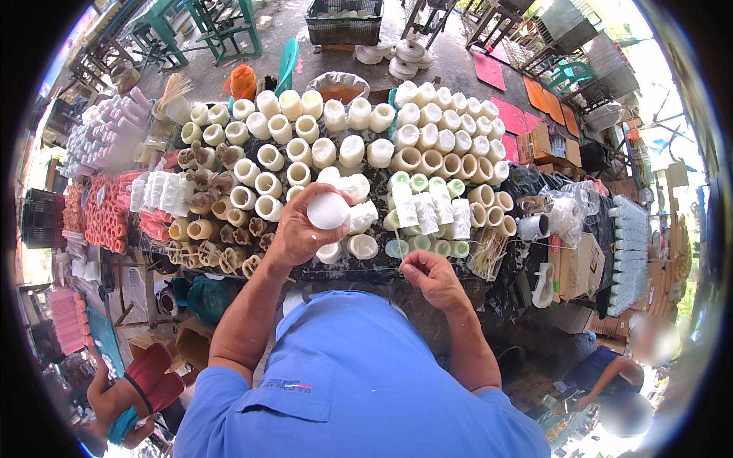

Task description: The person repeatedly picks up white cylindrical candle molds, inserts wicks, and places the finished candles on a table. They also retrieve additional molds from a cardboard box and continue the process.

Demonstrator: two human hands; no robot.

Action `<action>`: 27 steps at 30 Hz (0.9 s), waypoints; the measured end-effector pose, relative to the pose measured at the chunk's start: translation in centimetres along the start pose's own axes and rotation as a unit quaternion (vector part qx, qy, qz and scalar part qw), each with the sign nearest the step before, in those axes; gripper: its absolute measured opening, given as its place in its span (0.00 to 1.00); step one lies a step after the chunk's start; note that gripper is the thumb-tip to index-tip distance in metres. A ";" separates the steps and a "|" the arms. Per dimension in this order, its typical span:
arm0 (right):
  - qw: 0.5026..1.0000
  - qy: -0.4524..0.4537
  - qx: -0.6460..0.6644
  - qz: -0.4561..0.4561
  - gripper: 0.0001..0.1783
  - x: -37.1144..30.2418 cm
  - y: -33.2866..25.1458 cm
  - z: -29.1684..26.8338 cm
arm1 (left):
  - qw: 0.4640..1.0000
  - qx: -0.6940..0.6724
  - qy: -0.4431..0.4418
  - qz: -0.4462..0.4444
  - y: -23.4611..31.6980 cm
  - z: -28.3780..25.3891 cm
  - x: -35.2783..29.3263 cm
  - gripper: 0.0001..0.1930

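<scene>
My left hand (294, 229) is wrapped round a white candle (328, 211), its flat round end facing up. Lower and to the right, my right hand (435, 278) pinches a thin pale stick (398, 243) that points away from me. More white candles (363, 246) stand on the table just beyond my left hand. Beyond my right hand, pale green candles (418, 244) stand in a row, with white wrinkled pieces (425, 213) lying over others.
Rows of hollow cream candles (269, 183) fill the table's middle. Brown flower-shaped ones (233, 238) and pink ones (105, 217) are at left. A bundle of thin sticks (486, 256) lies right, near a cardboard box (584, 267). Other people (611, 382) are at lower right and lower left.
</scene>
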State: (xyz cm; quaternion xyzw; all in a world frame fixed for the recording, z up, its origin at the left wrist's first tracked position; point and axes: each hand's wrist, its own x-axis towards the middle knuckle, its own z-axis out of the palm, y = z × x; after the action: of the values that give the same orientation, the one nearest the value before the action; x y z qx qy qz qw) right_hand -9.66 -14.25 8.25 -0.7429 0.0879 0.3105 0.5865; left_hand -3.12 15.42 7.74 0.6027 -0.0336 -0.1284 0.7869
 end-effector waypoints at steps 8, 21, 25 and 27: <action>0.991 0.016 -0.031 -0.130 0.11 2.5 -4.1 4.5 | 0.981 0.060 -0.183 0.038 1.0 -0.7 -1.1 0.31; 0.989 -0.028 -0.067 -0.130 0.05 2.5 -5.1 6.7 | 0.993 -0.079 -0.084 -0.002 2.1 -2.5 -2.2 0.34; 0.980 -0.023 -0.142 -0.138 0.06 2.7 -4.7 6.8 | 0.993 -0.060 -0.101 0.002 2.1 -3.3 -2.2 0.32; 0.976 -0.022 -0.124 -0.175 0.04 2.8 -4.2 6.7 | 0.994 -0.022 -0.101 0.024 2.0 -3.3 -2.1 0.31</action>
State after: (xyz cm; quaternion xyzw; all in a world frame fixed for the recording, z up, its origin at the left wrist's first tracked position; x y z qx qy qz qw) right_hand -7.80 -6.13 9.33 -0.8070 -0.0959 0.2274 0.5366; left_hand -4.16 19.53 8.94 0.5685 -0.1246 -0.1701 0.7952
